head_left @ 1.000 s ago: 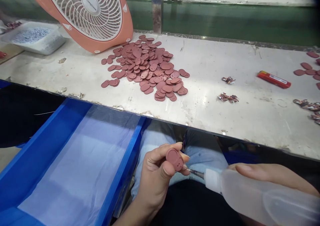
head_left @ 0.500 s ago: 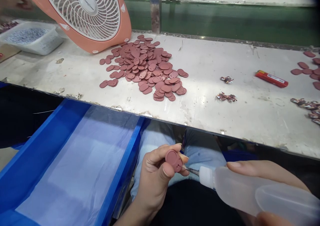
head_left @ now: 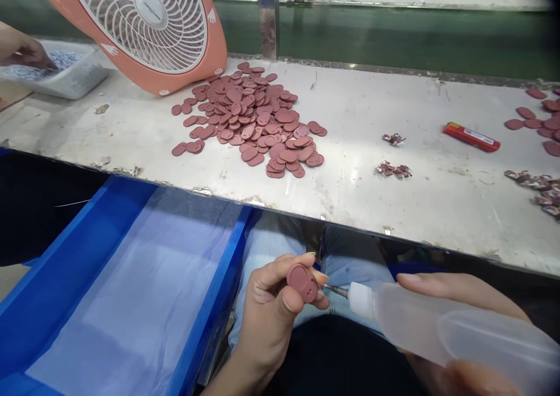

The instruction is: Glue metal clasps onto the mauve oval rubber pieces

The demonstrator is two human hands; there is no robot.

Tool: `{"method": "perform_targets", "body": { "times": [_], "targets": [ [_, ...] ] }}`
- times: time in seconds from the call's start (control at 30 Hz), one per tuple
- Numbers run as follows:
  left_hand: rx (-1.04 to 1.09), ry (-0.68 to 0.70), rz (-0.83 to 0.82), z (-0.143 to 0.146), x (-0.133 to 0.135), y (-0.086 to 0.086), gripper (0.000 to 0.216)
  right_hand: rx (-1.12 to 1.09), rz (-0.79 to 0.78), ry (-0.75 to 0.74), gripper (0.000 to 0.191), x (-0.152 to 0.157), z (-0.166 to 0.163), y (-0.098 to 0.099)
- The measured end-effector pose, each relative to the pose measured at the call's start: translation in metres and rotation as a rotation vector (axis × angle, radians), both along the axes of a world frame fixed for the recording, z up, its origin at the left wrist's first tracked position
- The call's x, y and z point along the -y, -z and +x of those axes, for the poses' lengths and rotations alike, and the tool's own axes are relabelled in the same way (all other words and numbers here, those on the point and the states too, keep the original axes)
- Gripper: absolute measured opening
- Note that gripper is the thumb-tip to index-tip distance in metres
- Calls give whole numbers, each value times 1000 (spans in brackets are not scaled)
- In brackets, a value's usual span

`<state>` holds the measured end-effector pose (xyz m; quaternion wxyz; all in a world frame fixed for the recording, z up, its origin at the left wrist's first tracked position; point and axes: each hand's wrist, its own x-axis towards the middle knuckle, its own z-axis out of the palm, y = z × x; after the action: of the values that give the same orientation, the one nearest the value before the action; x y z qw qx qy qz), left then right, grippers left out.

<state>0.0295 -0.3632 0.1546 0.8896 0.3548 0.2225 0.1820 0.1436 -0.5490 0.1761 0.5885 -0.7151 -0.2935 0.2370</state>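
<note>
We pinch the light, flexible oval pad [head_left: 303,282] by its edges in our left hand [head_left: 273,314], our right hand [head_left: 455,302] gripping the soft squeeze bottle [head_left: 455,332]

The small disc [head_left: 303,282] pinched in the left hand [head_left: 271,311] is dusty reddish-brown, like the heap of discs [head_left: 251,119] on the scuffed off-white tabletop [head_left: 394,209]. The squeeze bottle [head_left: 450,337] is cloudy clear with a white cap. The bin [head_left: 65,262] is bright blue, the fan [head_left: 144,25] salmon with a white grille, the lighter [head_left: 471,137] red.
</note>
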Motion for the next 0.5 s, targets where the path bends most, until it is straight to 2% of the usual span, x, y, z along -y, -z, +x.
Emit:
{"method": "perform_targets", "body": {
  "times": [0.1,0.4,0.5],
  "targets": [
    [-1,-1,4,0,1,1,34,97,59,122,39,-15,-13,-5],
    [-29,-12,0,-2,2,2,36,60,94,215,34,-27,-17,-10],
    [-131,-117,-10,3,4,-6,43,11,214,225,39,-36,-10,-7]
  ]
}}
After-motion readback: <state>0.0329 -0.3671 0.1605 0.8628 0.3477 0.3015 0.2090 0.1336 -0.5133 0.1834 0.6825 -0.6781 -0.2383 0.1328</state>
